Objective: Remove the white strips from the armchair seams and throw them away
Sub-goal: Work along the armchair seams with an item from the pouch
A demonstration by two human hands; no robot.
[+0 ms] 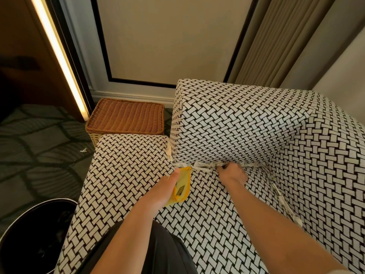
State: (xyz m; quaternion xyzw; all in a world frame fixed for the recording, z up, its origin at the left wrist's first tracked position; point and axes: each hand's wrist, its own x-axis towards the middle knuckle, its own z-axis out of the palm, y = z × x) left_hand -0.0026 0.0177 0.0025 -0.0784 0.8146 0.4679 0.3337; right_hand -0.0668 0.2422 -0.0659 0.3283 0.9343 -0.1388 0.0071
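Fingers (224,169) of right hand (233,174) pinching white strip (205,166), along armchair (237,125) seam

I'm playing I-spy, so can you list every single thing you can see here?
armchair: one, black-and-white weave, centre and right.
white strips: several, white, tucked in the armchair seams.
basket: one, brown wicker, left of the armrest.
bin: one, black, lower left.
scrap: one, white, on the dark carpet.
yellow pouch: one, yellow, in the left hand.
left hand: one, over the seat, holds the pouch.
right hand: one, at the seam, pinches a strip.
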